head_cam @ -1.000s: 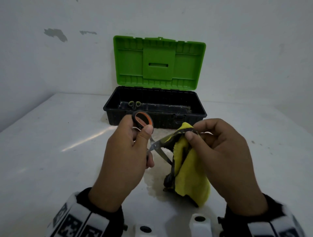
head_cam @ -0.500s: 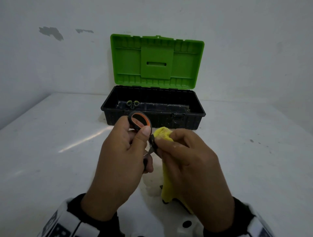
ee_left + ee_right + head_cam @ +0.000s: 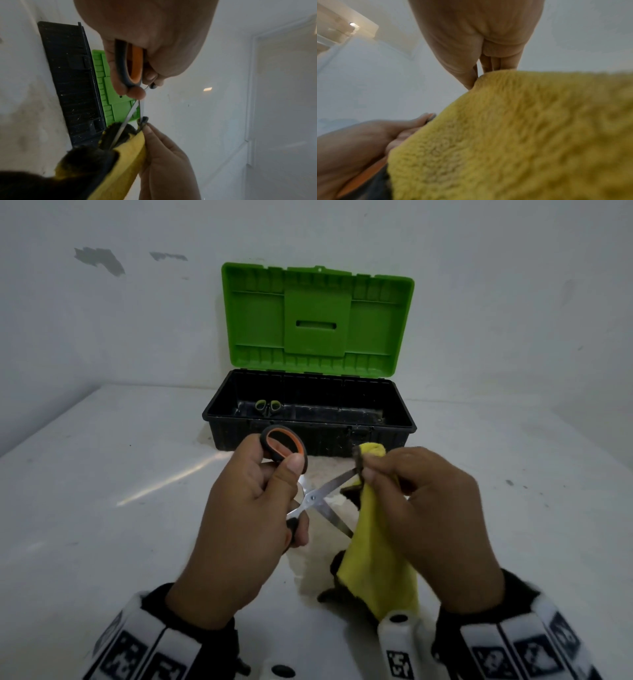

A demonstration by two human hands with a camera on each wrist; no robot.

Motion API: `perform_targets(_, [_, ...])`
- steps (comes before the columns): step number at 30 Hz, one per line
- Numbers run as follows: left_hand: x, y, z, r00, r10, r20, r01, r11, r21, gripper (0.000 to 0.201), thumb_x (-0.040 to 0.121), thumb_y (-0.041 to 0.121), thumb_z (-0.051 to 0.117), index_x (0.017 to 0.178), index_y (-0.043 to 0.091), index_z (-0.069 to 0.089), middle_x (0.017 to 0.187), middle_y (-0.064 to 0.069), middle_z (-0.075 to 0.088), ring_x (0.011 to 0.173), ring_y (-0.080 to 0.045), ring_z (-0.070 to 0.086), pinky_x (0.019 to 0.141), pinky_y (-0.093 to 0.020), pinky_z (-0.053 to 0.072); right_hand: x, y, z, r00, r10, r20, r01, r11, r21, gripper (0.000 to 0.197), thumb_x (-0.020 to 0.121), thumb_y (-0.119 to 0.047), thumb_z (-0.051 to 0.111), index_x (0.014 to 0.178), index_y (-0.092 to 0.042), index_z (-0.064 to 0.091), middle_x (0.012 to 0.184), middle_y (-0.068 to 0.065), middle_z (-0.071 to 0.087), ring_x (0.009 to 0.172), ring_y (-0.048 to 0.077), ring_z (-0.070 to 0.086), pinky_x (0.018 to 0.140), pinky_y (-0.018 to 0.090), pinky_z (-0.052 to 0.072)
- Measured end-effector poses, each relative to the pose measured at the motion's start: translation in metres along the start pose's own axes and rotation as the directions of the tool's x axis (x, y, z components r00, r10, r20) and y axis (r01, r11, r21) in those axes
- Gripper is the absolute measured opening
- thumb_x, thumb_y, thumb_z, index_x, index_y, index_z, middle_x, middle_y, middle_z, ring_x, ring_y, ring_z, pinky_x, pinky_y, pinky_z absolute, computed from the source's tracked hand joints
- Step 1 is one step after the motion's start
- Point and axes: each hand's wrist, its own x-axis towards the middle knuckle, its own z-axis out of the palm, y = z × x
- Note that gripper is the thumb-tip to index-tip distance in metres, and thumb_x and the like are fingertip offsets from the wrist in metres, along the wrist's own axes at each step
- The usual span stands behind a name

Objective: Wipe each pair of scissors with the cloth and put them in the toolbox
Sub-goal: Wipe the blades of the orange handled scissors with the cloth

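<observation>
Yellow cloth (image 3: 376, 549), pinched by the right hand (image 3: 431, 515) around the far blade of the open scissors (image 3: 310, 498), whose handles the left hand (image 3: 246, 518) grips near the toolbox (image 3: 308, 419): wiping should run pivot-to-tip, fingers behind the edge.

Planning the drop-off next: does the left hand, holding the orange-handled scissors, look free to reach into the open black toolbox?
Probably yes. The green lid stands raised, the black toolbox sits just beyond the left hand, nothing lies between; only the yellow cloth grips one blade.
</observation>
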Motion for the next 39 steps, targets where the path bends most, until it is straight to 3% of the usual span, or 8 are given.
perform_targets(4, [0.006, -0.002, -0.003, 0.998, -0.026, -0.05, 0.026, 1.0, 0.0, 0.011, 0.101, 0.023, 0.048, 0.1, 0.015, 0.055, 0.072, -0.031, 0.049, 0.046, -0.025, 0.052, 0.044, -0.019, 0.045, 0.011, 0.017, -0.015, 0.973, 0.229, -0.036, -0.226, 0.972, 0.07, 0.014, 0.087, -0.021, 0.072, 0.095, -0.031, 0.077, 0.082, -0.019, 0.071, 0.077, 0.0, 0.066, 0.068, 0.016, 0.051])
perform_targets(7, [0.014, -0.01, -0.003, 0.996, -0.033, -0.086, 0.033, 0.999, -0.001, 0.012, 0.102, 0.022, 0.048, 0.102, 0.013, 0.055, 0.065, -0.01, 0.049, 0.047, -0.027, 0.054, 0.044, -0.019, 0.045, 0.01, 0.012, -0.02, 0.965, 0.252, -0.068, -0.24, 0.959, 0.154, 0.012, 0.087, -0.025, 0.072, 0.097, -0.03, 0.075, 0.083, -0.015, 0.072, 0.078, 0.003, 0.067, 0.068, 0.025, 0.055])
perform_targets(11, [0.017, -0.015, 0.007, 0.998, -0.016, -0.066, 0.017, 1.0, 0.02, 0.013, 0.103, 0.021, 0.047, 0.103, 0.01, 0.053, 0.054, 0.01, 0.05, 0.045, -0.025, 0.055, 0.043, -0.024, 0.045, 0.004, -0.003, -0.006, 0.961, 0.277, 0.012, -0.27, 0.926, 0.266, 0.027, 0.084, -0.022, 0.075, 0.109, -0.021, 0.064, 0.089, -0.008, 0.07, 0.082, 0.004, 0.068, 0.073, 0.019, 0.056])
perform_targets(16, [0.012, -0.011, 0.015, 0.999, 0.025, -0.046, -0.023, 0.999, 0.039, 0.012, 0.103, 0.021, 0.047, 0.104, 0.01, 0.053, 0.055, 0.012, 0.051, 0.041, -0.019, 0.051, 0.045, -0.037, 0.049, -0.007, -0.013, 0.014, 0.976, 0.186, 0.116, -0.208, 0.952, 0.223, 0.029, 0.085, -0.025, 0.075, 0.113, -0.026, 0.068, 0.097, -0.013, 0.069, 0.09, 0.001, 0.065, 0.078, 0.018, 0.053])
perform_targets(21, [0.008, -0.01, 0.016, 0.997, 0.074, -0.035, -0.073, 0.997, 0.033, 0.013, 0.103, 0.018, 0.048, 0.103, 0.006, 0.05, 0.058, 0.009, 0.052, 0.04, -0.021, 0.049, 0.043, -0.043, 0.048, -0.011, -0.013, 0.021, 0.991, 0.125, 0.042, -0.127, 0.99, 0.06, 0.021, 0.087, -0.033, 0.071, 0.108, -0.029, 0.073, 0.098, -0.014, 0.066, 0.091, -0.001, 0.059, 0.079, 0.01, 0.045])
perform_targets(25, [0.01, -0.013, 0.015, 0.989, 0.14, -0.038, -0.136, 0.987, 0.084, 0.01, 0.103, 0.019, 0.047, 0.1, 0.009, 0.049, 0.068, -0.002, 0.054, 0.044, -0.038, 0.054, 0.042, -0.036, 0.048, -0.012, -0.018, 0.025, 0.993, 0.119, 0.019, -0.12, 0.992, 0.047, 0.02, 0.091, -0.03, 0.066, 0.109, -0.024, 0.072, 0.095, -0.012, 0.07, 0.085, 0.001, 0.061, 0.076, 0.018, 0.051])
perform_targets(32, [0.007, -0.012, 0.01, 0.978, 0.208, -0.009, -0.205, 0.97, 0.134, 0.01, 0.102, 0.017, 0.049, 0.097, 0.009, 0.047, 0.07, 0.001, 0.057, 0.044, -0.037, 0.055, 0.042, -0.028, 0.044, -0.007, -0.017, 0.018, 0.993, 0.104, 0.047, -0.107, 0.992, 0.067, 0.01, 0.091, -0.027, 0.067, 0.1, -0.025, 0.071, 0.081, -0.015, 0.066, 0.075, 0.001, 0.06, 0.063, 0.006, 0.043])
perform_targets(39, [0.004, -0.011, 0.014, 0.931, 0.364, 0.006, -0.35, 0.892, 0.287, 0.011, 0.101, 0.024, 0.05, 0.093, 0.017, 0.048, 0.068, -0.006, 0.06, 0.045, -0.025, 0.058, 0.044, -0.046, 0.049, -0.016, -0.028, 0.026, 0.988, 0.152, 0.01, -0.152, 0.974, 0.168, 0.009, 0.091, -0.024, 0.065, 0.084, -0.021, 0.06, 0.076, -0.01, 0.062, 0.071, 0.004, 0.057, 0.057, 0.009, 0.04])
